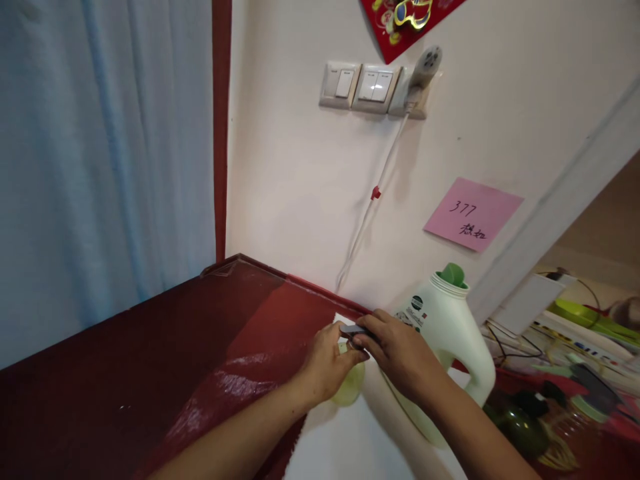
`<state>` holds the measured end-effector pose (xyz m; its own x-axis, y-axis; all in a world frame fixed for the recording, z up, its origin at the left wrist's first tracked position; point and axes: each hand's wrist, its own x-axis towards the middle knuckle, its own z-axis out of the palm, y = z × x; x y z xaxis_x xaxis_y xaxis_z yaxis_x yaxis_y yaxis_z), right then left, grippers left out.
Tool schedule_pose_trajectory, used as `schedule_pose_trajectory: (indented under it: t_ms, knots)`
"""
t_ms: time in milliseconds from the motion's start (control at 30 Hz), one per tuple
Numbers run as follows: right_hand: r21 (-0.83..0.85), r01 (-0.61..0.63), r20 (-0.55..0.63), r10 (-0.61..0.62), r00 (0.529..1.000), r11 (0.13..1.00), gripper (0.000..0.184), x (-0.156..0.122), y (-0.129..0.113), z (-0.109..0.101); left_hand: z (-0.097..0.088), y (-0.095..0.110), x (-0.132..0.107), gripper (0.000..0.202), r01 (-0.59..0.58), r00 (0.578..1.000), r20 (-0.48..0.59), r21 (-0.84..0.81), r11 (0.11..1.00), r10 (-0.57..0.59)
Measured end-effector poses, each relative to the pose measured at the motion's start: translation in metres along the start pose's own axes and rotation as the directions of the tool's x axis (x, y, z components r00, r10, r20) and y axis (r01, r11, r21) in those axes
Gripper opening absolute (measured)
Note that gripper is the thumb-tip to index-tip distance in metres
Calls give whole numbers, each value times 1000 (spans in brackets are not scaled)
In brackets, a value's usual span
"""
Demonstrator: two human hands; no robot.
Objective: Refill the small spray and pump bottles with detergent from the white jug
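Observation:
My left hand (326, 368) is closed, thumb and fingers around the top of a small pale yellow-green bottle (349, 389) on white paper (345, 443). Meeting it from the right, my right hand (403, 353) is closed in a pinch on a flat grey piece with a dark part (353, 329), which lies over the bottle's top. Fingers hide most of this piece and the bottle's neck, so I cannot tell its exact kind. A large pale green detergent jug (463, 333) with a green spout stands just behind my right forearm.
A red-brown tabletop (150, 353), partly under clear plastic film, meets the wall. A white cord (390, 157) hangs from a wall socket. Pink note (474, 213) sticks to the wall; a blue curtain (100, 153) hangs left. Several jars and cables crowd the right side.

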<state>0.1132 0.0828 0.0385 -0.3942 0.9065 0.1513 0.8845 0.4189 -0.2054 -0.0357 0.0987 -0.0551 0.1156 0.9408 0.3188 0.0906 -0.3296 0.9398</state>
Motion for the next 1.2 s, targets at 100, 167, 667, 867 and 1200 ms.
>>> schedule_pose_trajectory:
  t_ms: [100, 167, 667, 867, 1200]
  knots:
    - [-3, 11, 1, -11, 1000, 1000, 18, 0, 0, 0, -6, -3, 3, 23, -13, 993, 116, -70, 997, 22]
    - [-5, 13, -1, -13, 1000, 1000, 18, -1, 1, 0, -10, -4, 5, 25, -11, 979, 199, -119, 993, 35]
    - [3, 20, -13, -20, 1000, 1000, 18, -2, 2, 0, 1, -1, 1, 20, 15, 1000, -16, 13, 1000, -15]
    - [-9, 32, -10, -32, 999, 999, 16, 0, 4, 2, -8, -2, 8, 24, 14, 978, 209, -152, 988, 19]
    - [-23, 29, -23, -30, 999, 999, 15, -1, 4, 3, -11, -1, 7, 32, 38, 978, 210, -163, 986, -3]
